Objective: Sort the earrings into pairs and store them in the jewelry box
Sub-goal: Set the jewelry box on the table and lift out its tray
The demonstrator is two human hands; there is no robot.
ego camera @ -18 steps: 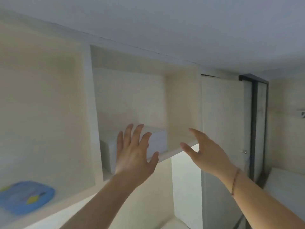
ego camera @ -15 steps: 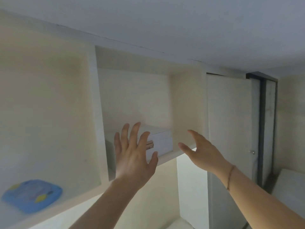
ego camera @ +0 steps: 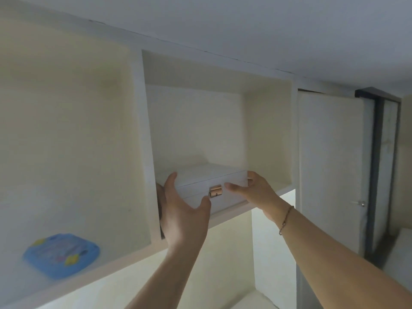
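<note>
Jewelry box (ego camera: 200,186), white with a copper-coloured clasp (ego camera: 215,191) on its front, stands closed on the shelf (ego camera: 283,188) of the right cubby, near the front edge. Both hands are raised to it from below. The left hand (ego camera: 180,210) is at the left end of the box, fingers spread; the thumb comes close to the clasp on the front face and the other fingers reach around the left corner, partly hidden behind the divider. The right hand (ego camera: 256,190) is at the right end, also spread, thumb pointing toward the clasp, fingers at the right side of the box. Whether the hands already press the box or are just beside it, I cannot tell. A thin bracelet (ego camera: 285,219) sits on the right wrist. In the left cubby lies a blue toy-like object (ego camera: 61,255). A white door (ego camera: 330,163) is at the right.
</note>
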